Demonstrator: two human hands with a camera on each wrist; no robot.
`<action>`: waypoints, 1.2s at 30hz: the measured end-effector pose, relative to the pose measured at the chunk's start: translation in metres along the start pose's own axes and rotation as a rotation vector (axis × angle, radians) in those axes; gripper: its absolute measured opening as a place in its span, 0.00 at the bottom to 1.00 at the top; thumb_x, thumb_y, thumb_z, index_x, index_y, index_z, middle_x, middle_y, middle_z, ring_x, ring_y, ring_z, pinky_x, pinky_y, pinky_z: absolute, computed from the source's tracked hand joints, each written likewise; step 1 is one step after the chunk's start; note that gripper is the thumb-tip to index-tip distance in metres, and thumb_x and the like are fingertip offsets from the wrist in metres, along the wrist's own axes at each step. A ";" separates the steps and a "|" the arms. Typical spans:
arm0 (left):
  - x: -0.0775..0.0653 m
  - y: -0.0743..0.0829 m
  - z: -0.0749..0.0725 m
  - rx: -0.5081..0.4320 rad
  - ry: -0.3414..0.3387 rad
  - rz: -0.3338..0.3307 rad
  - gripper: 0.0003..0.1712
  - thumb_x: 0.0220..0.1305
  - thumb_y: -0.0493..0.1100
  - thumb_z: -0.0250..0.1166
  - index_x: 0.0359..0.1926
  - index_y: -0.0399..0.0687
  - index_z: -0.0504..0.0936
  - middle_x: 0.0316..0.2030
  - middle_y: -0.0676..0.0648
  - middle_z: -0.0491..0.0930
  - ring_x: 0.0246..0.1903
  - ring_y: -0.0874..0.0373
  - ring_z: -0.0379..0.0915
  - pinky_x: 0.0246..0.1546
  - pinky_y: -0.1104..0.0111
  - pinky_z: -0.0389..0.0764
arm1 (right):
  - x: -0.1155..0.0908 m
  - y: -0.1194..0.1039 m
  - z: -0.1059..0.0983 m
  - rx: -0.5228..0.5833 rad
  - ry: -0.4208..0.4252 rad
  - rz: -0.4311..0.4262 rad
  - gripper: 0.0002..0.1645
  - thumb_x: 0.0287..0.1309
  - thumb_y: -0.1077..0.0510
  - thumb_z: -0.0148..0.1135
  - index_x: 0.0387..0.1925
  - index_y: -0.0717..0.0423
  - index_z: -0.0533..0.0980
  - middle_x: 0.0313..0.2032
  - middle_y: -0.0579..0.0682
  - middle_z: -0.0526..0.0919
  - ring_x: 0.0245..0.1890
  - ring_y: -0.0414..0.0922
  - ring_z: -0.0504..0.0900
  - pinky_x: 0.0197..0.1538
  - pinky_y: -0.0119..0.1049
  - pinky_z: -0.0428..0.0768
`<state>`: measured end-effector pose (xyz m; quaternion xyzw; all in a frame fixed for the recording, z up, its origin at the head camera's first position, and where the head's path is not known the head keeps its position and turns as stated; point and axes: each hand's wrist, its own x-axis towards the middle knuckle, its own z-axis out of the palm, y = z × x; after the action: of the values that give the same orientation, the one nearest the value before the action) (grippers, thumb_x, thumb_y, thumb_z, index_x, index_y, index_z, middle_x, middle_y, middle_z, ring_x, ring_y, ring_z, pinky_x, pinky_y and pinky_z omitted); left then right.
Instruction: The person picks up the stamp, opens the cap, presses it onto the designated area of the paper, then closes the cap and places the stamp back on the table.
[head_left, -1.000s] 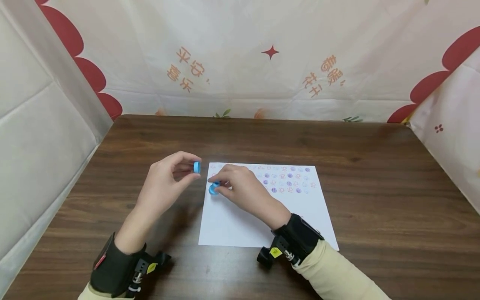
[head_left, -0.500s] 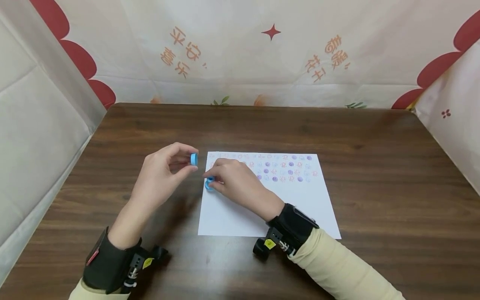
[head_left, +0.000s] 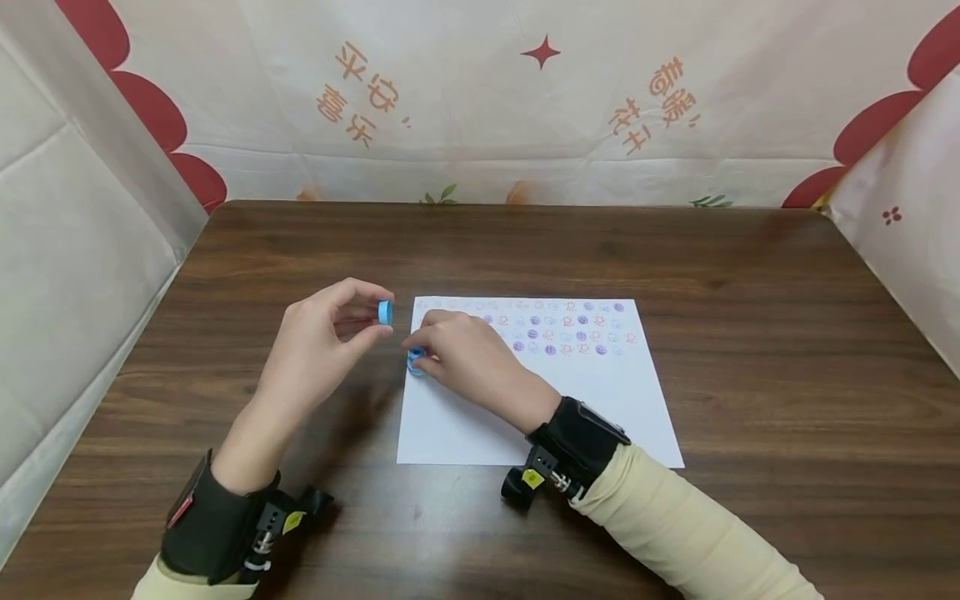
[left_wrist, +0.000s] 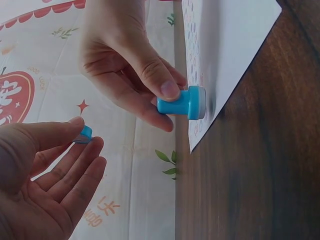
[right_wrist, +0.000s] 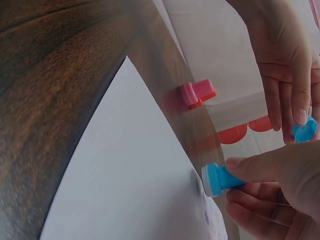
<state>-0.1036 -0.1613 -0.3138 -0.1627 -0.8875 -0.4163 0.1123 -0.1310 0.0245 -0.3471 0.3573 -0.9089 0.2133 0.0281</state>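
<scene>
My right hand [head_left: 480, 362] pinches the handle of a small blue stamp [left_wrist: 181, 103] between thumb and fingers. The stamp is at the left edge of a white sheet of paper [head_left: 472, 425], its pale face turned toward the sheet. Whether it touches the paper I cannot tell. Rows of small purple, red and pale blue prints [head_left: 581, 336] run across the upper part of the sheet. Just left of the paper, my left hand [head_left: 311, 354] holds a blue cap [head_left: 385, 312] between thumb and fingertips, raised above the table.
A pink stamp [right_wrist: 197, 92] stands on the brown wooden table [head_left: 765, 358], seen only in the right wrist view. Behind the table hangs a pale cloth [head_left: 465, 100] with red and orange prints. Another pale cloth [head_left: 82, 250] hangs along the left side.
The head view has tilted down a little, so everything sits higher in frame. The stamp has shifted slightly left, to the paper's edge. Both hands keep their grips.
</scene>
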 end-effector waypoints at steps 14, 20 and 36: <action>0.005 0.003 0.002 -0.005 -0.007 0.003 0.16 0.54 0.33 0.70 0.46 0.40 0.81 0.41 0.42 0.85 0.38 0.53 0.82 0.43 0.53 0.86 | -0.001 0.002 -0.001 -0.022 -0.014 -0.003 0.11 0.55 0.57 0.69 0.41 0.52 0.86 0.32 0.45 0.83 0.28 0.37 0.75 0.28 0.31 0.78; 0.003 0.001 0.003 -0.010 -0.008 -0.007 0.16 0.54 0.34 0.70 0.46 0.41 0.81 0.40 0.42 0.85 0.39 0.53 0.82 0.43 0.53 0.87 | 0.000 0.002 0.002 -0.033 -0.044 0.008 0.12 0.55 0.57 0.69 0.42 0.51 0.86 0.34 0.45 0.84 0.29 0.37 0.77 0.31 0.32 0.81; 0.003 0.000 0.004 -0.020 -0.006 -0.007 0.16 0.53 0.34 0.70 0.45 0.41 0.81 0.40 0.42 0.85 0.39 0.53 0.83 0.42 0.54 0.87 | 0.002 -0.004 0.001 -0.050 -0.066 0.004 0.09 0.54 0.57 0.69 0.39 0.53 0.86 0.34 0.46 0.84 0.34 0.39 0.81 0.37 0.34 0.84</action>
<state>-0.1067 -0.1573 -0.3154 -0.1620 -0.8842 -0.4250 0.1063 -0.1301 0.0202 -0.3466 0.3616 -0.9151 0.1785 0.0068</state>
